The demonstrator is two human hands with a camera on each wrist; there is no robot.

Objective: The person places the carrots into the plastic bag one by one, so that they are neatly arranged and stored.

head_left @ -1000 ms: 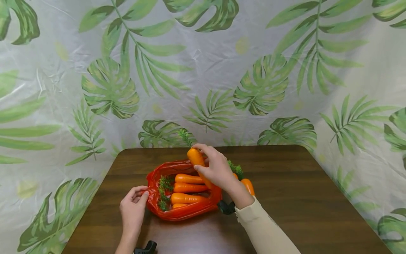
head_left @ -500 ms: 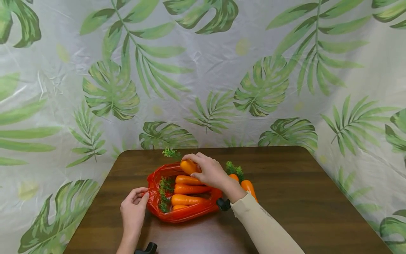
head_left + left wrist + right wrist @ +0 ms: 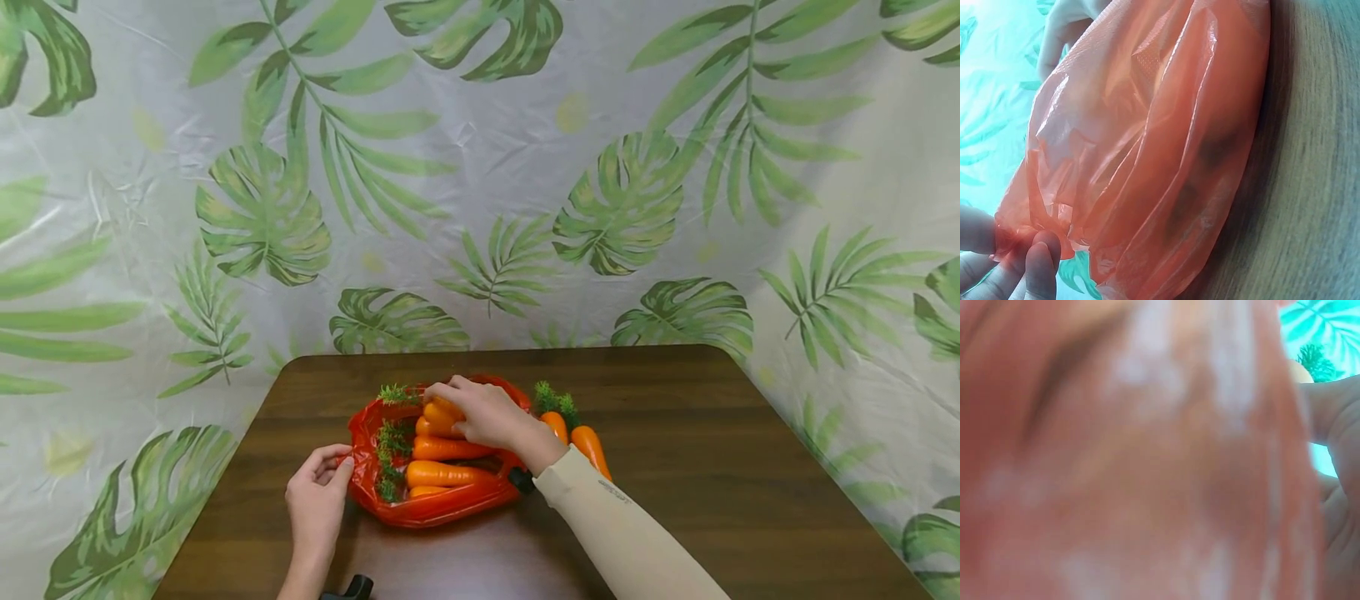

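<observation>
A red plastic bag (image 3: 427, 518) lies on the table with its mouth spread wide, several carrots (image 3: 450, 474) inside, their green tops toward the left. My left hand (image 3: 318, 492) pinches the bag's left rim; the left wrist view shows thumb and fingers (image 3: 1044, 256) on the gathered plastic. Over the bag's far side, my right hand (image 3: 487, 412) holds a carrot (image 3: 442, 412) by its thick end, its green top pointing left, above the other carrots. The right wrist view is mostly covered by blurred red plastic, with part of the right hand (image 3: 1338, 434) at its right edge.
Right of the bag, more carrots (image 3: 591, 450) with green tops lie on the dark wooden table (image 3: 697, 467), partly behind the right forearm. A leaf-patterned curtain (image 3: 495, 167) hangs behind the table's far edge.
My right hand has lowered the carrot into the bag's mouth, tipping it from steeply slanted to nearly flat, top to the left. The left hand has kept its pinch on the rim.
</observation>
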